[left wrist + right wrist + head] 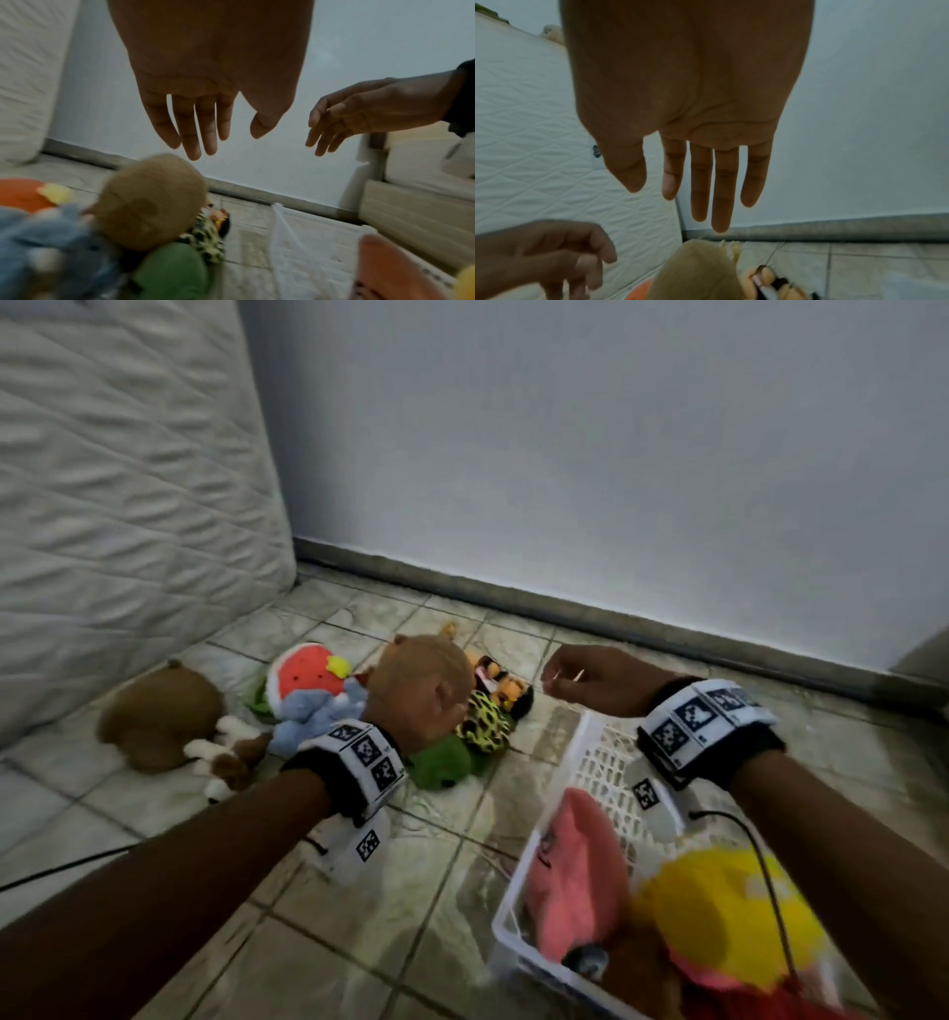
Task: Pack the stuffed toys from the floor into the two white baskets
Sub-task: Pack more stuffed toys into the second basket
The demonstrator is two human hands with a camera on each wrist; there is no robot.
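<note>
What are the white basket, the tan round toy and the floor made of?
White basket: looks like rigid moulded plastic, with a lattice of cut-out holes in its wall.
Tan round toy: soft plush, fuzzy matte nap.
Floor: likely ceramic or stone tile, with grout lines and a mottled, slightly glossy face.

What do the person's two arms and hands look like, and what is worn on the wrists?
Both forearms are bare, with no sleeves, and both hands are bare too. The left hand and right hand each carry a black wrist strap with a white band printed with square black-and-white markers. A white camera block with one more marker hangs under each wrist, and a thin black cable leads away.
</note>
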